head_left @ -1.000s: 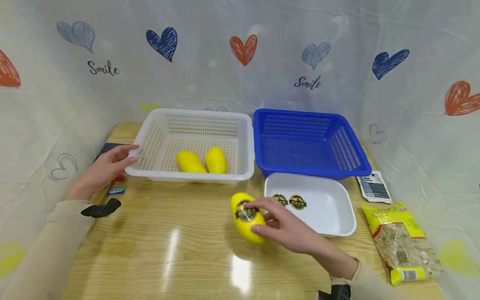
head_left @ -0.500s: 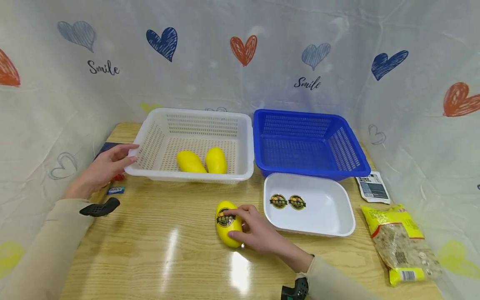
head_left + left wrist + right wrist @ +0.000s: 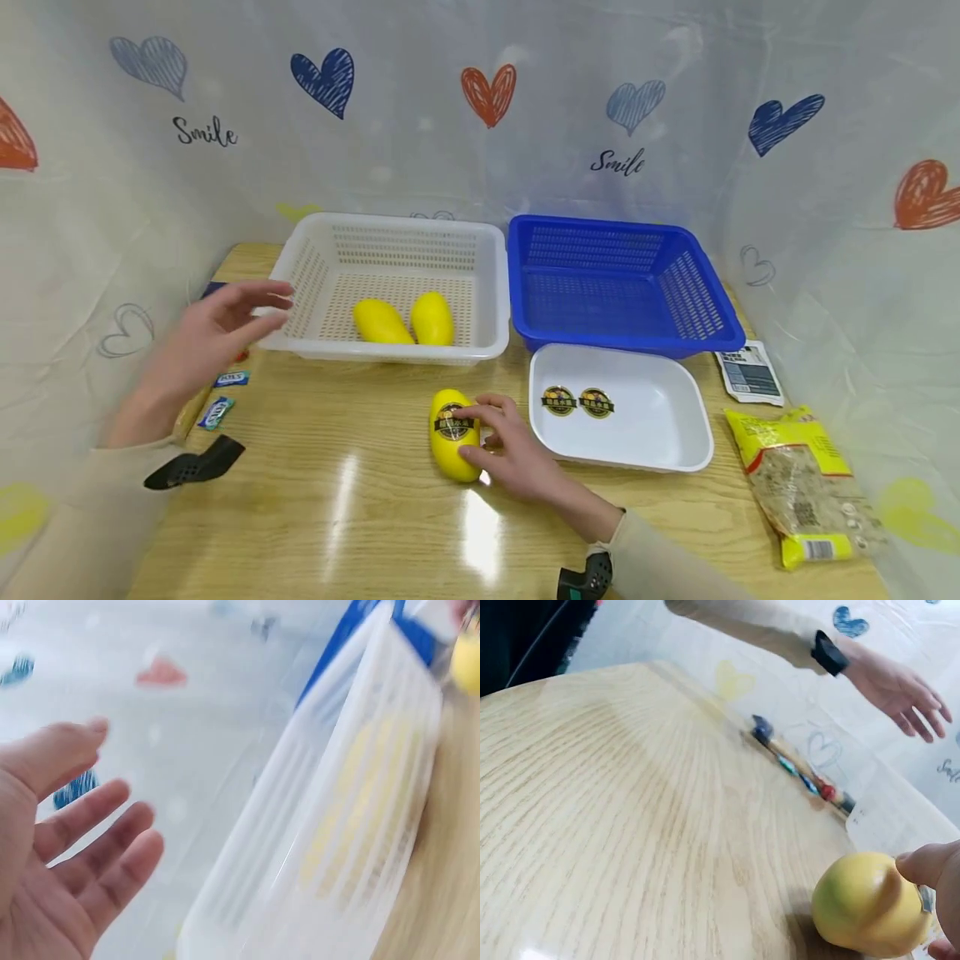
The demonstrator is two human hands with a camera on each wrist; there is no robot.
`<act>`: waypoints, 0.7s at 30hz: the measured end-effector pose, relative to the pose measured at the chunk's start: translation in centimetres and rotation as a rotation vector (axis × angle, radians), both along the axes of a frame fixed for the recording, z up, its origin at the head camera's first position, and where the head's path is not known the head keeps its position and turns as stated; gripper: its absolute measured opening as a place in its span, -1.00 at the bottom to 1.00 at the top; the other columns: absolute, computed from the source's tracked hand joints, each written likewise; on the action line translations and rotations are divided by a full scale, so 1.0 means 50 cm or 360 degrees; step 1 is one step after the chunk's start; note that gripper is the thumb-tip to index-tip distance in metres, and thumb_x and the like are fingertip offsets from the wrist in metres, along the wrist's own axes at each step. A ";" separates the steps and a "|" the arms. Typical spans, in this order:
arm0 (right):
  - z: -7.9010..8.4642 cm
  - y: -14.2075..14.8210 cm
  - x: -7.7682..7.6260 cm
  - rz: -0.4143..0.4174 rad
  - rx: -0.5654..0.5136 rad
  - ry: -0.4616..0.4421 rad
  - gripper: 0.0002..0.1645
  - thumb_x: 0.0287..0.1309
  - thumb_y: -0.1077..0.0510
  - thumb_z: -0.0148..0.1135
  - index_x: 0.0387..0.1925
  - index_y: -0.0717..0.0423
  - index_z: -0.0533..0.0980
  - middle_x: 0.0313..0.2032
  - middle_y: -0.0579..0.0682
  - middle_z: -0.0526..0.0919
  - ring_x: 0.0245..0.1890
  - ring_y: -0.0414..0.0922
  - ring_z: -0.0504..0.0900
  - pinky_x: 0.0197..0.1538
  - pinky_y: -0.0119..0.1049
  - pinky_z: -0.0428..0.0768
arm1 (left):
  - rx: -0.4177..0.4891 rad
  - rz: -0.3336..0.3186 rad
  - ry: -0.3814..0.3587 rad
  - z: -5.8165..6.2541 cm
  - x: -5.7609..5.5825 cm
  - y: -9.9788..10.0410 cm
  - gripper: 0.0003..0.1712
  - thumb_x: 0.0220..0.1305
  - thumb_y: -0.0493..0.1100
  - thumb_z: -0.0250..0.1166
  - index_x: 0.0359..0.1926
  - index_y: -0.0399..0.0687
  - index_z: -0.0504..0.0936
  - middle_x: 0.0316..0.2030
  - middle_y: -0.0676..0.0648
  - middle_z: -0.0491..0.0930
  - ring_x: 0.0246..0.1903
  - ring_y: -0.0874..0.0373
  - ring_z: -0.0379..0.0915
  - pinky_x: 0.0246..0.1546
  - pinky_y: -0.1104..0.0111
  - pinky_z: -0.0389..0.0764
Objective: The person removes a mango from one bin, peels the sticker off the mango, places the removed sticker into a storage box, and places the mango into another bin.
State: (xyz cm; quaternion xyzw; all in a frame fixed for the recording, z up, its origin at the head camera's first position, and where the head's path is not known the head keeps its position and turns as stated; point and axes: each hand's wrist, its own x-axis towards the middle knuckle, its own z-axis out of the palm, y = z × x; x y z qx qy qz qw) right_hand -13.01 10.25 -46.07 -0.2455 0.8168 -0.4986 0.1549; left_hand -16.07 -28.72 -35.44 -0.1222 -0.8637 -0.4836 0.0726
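Note:
My right hand [image 3: 517, 454] grips a yellow mango [image 3: 453, 458] on the table, thumb and fingers along its right side. A round black-and-gold sticker faces up on this mango. Off to the left, my left hand [image 3: 213, 337] is raised by the near left corner of the white basket [image 3: 397, 353], fingers spread and loosely bent, holding nothing. In the left wrist view that hand [image 3: 82, 847] shows apart from the basket wall [image 3: 300, 847]. Two more mangoes, one [image 3: 381, 322] beside the other [image 3: 432, 319], lie inside the white basket.
A blue basket [image 3: 630, 343] stands right of the white one. In front of it sits a white tray [image 3: 652, 421] with two round stickers. A yellow bag [image 3: 802, 492] and a small packet [image 3: 748, 373] lie at the right. Small wrappers [image 3: 217, 412] lie at the left edge.
My left hand has let go of the white basket's rim and lifted off. My right hand has brought the mango left and down onto the table.

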 end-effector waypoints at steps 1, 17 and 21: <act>0.001 0.001 -0.001 -0.0005 -0.0009 0.0026 -0.50 0.29 0.05 0.26 0.24 -0.09 0.44 0.32 0.18 0.19 -0.05 0.00 0.57 -0.06 -0.21 0.60 | 0.0012 -0.0120 0.0050 -0.001 0.011 0.021 -0.59 0.39 -0.31 0.20 0.23 -0.14 0.48 0.07 0.00 0.53 -0.09 0.26 0.54 -0.22 0.56 0.56; 0.004 -0.026 -0.019 -0.0182 0.0179 0.0313 -0.45 0.30 -0.04 0.26 0.24 0.07 0.46 -0.04 -0.05 0.44 -0.24 -0.20 0.47 -0.22 -0.33 0.52 | 0.0164 -0.0392 -0.0342 -0.235 0.096 0.298 -0.12 0.16 -0.16 0.46 0.42 -0.22 0.23 0.41 -0.28 0.14 0.16 -0.20 0.39 0.08 0.08 0.52; 0.003 -0.026 -0.022 -0.0191 0.0168 0.0313 -0.55 0.28 0.00 0.29 0.14 0.07 0.51 -0.11 -0.07 0.44 -0.30 -0.22 0.48 -0.24 -0.36 0.53 | 0.0279 -0.0411 -0.0448 -0.253 0.096 0.325 -0.04 0.15 -0.16 0.47 0.46 -0.16 0.14 0.44 -0.25 0.06 0.09 -0.13 0.46 0.05 0.21 0.55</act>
